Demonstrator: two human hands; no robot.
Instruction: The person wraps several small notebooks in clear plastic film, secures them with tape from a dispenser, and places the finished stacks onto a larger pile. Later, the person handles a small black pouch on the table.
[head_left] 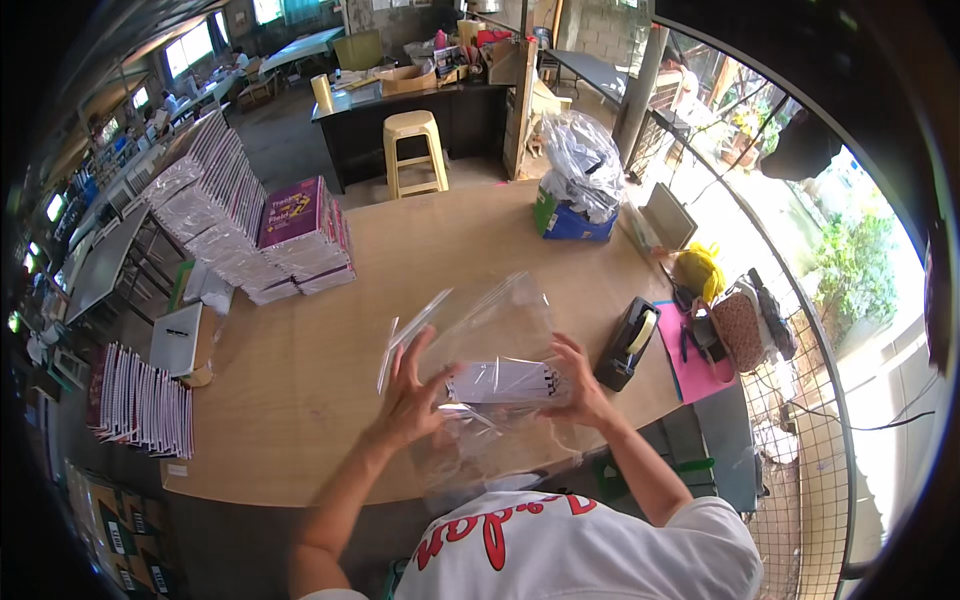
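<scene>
A person in a white shirt with red lettering stands at a curved wooden table (330, 400), seen from above, both bare forearms reaching forward from the bottom of the frame. The two hands meet at one clear plastic bag (490, 340), which lies near the table's front edge. Inside the bag is one thin white booklet (505, 382) with a dark strip along its right end. The left hand (412, 390) has its fingers spread and pressed against the bag's left side, beside the raised open flap. The right hand (580, 385) is curled loosely over the right end of the booklet, fingers resting on the plastic; how firmly it grips cannot be told. More crumpled clear plastic lies under the wrists.

Just right of the right hand stands one black tape dispenser (628, 343), and beyond it a pink sheet (695, 365) at the table's right edge, next to a brown woven bag (740, 328).

Farther back on the left, a stack of purple-covered books (300, 232) sits beside long rows of wrapped books (205, 205). At the far right of the table, a blue and green box (570, 222) holds bunched clear plastic. Past the table stands one cream plastic stool (415, 150).
</scene>
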